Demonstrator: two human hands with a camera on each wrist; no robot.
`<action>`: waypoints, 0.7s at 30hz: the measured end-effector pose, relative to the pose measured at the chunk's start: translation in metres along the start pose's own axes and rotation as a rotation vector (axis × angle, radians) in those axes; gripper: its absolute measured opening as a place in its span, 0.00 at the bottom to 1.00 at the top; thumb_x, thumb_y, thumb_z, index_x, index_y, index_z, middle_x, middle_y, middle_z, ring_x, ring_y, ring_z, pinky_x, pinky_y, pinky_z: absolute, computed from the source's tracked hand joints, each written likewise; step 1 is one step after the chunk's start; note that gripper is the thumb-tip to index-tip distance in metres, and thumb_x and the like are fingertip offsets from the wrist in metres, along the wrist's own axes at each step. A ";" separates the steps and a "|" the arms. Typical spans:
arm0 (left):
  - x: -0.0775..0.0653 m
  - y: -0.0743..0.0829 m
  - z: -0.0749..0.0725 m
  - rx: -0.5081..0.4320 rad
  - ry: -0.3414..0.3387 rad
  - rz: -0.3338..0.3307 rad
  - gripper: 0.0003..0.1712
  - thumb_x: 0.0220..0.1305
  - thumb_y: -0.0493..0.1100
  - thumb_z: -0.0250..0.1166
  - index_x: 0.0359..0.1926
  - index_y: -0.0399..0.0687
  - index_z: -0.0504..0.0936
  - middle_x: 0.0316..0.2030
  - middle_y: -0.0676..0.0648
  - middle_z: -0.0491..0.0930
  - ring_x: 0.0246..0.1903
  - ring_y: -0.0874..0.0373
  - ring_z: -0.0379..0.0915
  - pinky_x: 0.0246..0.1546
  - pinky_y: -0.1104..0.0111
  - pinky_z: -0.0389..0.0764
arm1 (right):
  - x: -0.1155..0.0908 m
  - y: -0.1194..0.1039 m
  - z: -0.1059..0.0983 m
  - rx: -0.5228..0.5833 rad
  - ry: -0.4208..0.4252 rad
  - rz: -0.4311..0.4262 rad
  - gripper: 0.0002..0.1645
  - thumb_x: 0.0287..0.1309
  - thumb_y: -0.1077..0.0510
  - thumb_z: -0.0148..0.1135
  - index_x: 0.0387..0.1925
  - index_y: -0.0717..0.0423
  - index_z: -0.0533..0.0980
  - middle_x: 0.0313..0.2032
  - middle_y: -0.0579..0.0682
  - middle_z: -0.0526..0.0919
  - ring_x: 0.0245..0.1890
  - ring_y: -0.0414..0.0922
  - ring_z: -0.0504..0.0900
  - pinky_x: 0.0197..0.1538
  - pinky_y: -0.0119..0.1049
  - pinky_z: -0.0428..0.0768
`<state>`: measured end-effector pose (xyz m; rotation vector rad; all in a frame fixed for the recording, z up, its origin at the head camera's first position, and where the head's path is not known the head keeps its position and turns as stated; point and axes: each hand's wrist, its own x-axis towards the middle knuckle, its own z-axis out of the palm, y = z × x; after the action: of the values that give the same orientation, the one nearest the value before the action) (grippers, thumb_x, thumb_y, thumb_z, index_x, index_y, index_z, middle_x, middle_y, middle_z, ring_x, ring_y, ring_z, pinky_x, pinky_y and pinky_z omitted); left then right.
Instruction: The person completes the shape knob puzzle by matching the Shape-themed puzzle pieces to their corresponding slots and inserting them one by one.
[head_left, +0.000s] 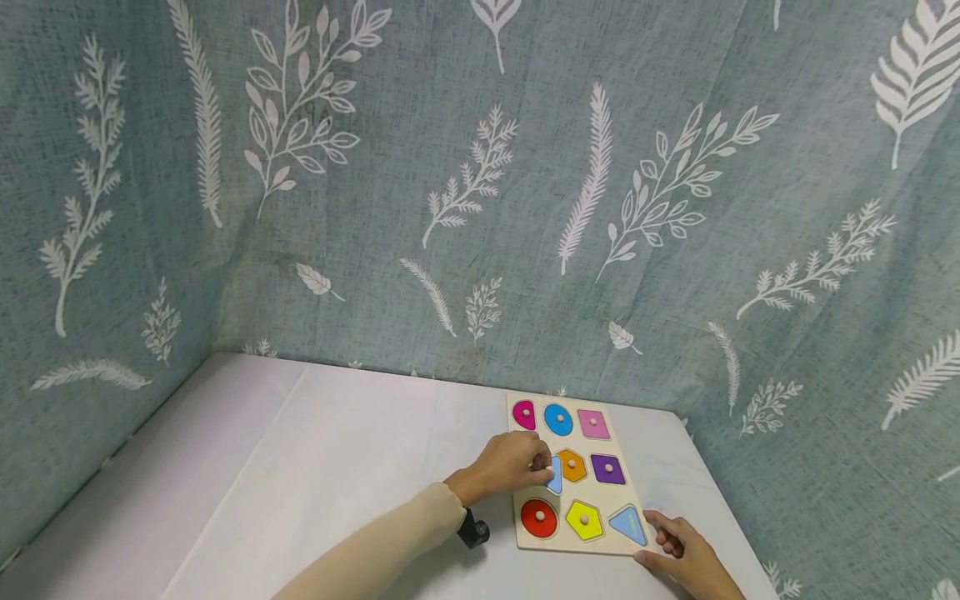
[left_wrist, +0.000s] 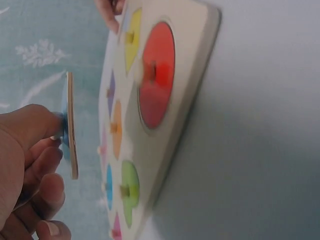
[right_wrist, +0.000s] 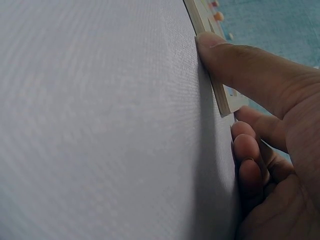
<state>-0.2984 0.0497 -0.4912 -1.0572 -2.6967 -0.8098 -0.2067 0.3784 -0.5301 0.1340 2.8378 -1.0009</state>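
A wooden peg puzzle board (head_left: 600, 493) lies on the white table. Over its left part, my left hand (head_left: 513, 461) pinches a light blue puzzle piece (head_left: 556, 475) by its knob. In the left wrist view that piece (left_wrist: 73, 130) is edge-on, raised off the board. My right hand (head_left: 686, 554) holds the board's near right corner, thumb on the front edge and index finger at the side. Beside it is a blue triangular recess (head_left: 628, 525) without a knob. A green piece (left_wrist: 131, 190) in the board shows in the left wrist view; in the head view, my left hand mostly covers it.
Knobbed pieces sit in the board: a red circle (head_left: 539, 525), yellow pentagon (head_left: 581, 528), orange hexagon (head_left: 573, 475), purple square (head_left: 600, 472), pink square (head_left: 588, 431), blue oval (head_left: 553, 423) and magenta piece (head_left: 521, 418). Patterned green-grey cloth (head_left: 450, 208) stands behind the table.
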 end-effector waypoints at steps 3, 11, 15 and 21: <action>0.002 0.009 0.006 -0.013 -0.011 -0.006 0.08 0.63 0.51 0.75 0.36 0.54 0.88 0.25 0.62 0.72 0.26 0.70 0.66 0.29 0.79 0.69 | -0.001 0.001 0.001 -0.004 0.010 0.002 0.45 0.49 0.48 0.82 0.65 0.63 0.75 0.36 0.47 0.66 0.36 0.42 0.65 0.38 0.33 0.67; 0.009 0.034 0.017 -0.033 -0.047 0.026 0.09 0.64 0.52 0.74 0.35 0.55 0.87 0.26 0.63 0.72 0.28 0.72 0.66 0.28 0.79 0.69 | -0.001 0.003 0.001 0.003 0.023 0.009 0.46 0.48 0.45 0.82 0.64 0.63 0.76 0.36 0.47 0.66 0.36 0.42 0.66 0.38 0.34 0.67; 0.012 0.046 0.023 -0.016 -0.050 0.044 0.08 0.65 0.53 0.73 0.34 0.57 0.87 0.26 0.64 0.73 0.30 0.73 0.66 0.28 0.80 0.69 | -0.001 0.001 0.000 0.016 0.019 0.001 0.46 0.50 0.46 0.81 0.65 0.64 0.75 0.37 0.47 0.66 0.37 0.42 0.66 0.38 0.34 0.67; 0.015 0.065 0.031 -0.007 -0.062 0.087 0.08 0.65 0.53 0.73 0.35 0.57 0.88 0.26 0.64 0.73 0.27 0.74 0.64 0.28 0.83 0.67 | -0.002 0.001 -0.001 0.022 -0.002 -0.025 0.44 0.52 0.49 0.80 0.66 0.65 0.74 0.36 0.47 0.65 0.35 0.40 0.65 0.38 0.34 0.67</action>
<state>-0.2644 0.1145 -0.4847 -1.2119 -2.6785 -0.7849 -0.2049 0.3803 -0.5297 0.1001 2.8345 -1.0363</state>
